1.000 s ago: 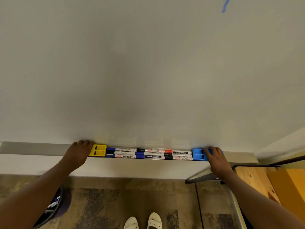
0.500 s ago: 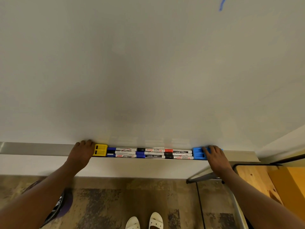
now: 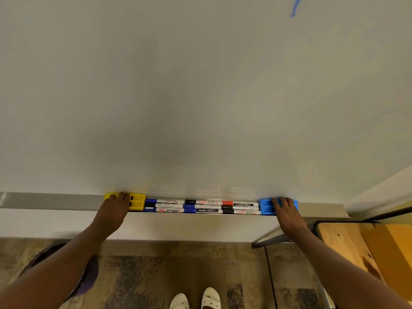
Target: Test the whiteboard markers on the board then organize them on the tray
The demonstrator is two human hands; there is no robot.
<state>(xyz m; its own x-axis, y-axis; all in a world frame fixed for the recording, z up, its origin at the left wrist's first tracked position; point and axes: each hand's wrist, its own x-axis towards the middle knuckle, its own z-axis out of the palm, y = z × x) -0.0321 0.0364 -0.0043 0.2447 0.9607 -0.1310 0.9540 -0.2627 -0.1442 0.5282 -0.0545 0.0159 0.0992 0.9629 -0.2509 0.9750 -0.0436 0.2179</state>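
Nearest to the camera, a pair of white sandals (image 3: 196, 298) stands on the patterned carpet (image 3: 178, 270), and at the right there is a wooden table (image 3: 343, 244) with a dark metal frame. Both forearms reach forward to the grey tray (image 3: 51, 200) that runs along the bottom edge of the whiteboard (image 3: 200, 97). The left hand (image 3: 113, 210) lies on top of a yellow block (image 3: 137, 201); its fingers are laid flat over the block and do not close around it. The right hand (image 3: 287, 215) lies in the same way on a blue block (image 3: 266, 206), with fingers stretched over its top. The markers (image 3: 201, 206) are inside the tray, between the two blocks and so between the two hands; neither hand touches them. They lie flat in three rows, end to end, parallel to the tray, with blue, black and red caps and white barrels. The yellow block touches the left end of the rows and the blue block touches the right end. Farther up, the board is plain except for one short blue stroke (image 3: 294, 6) near the top right.
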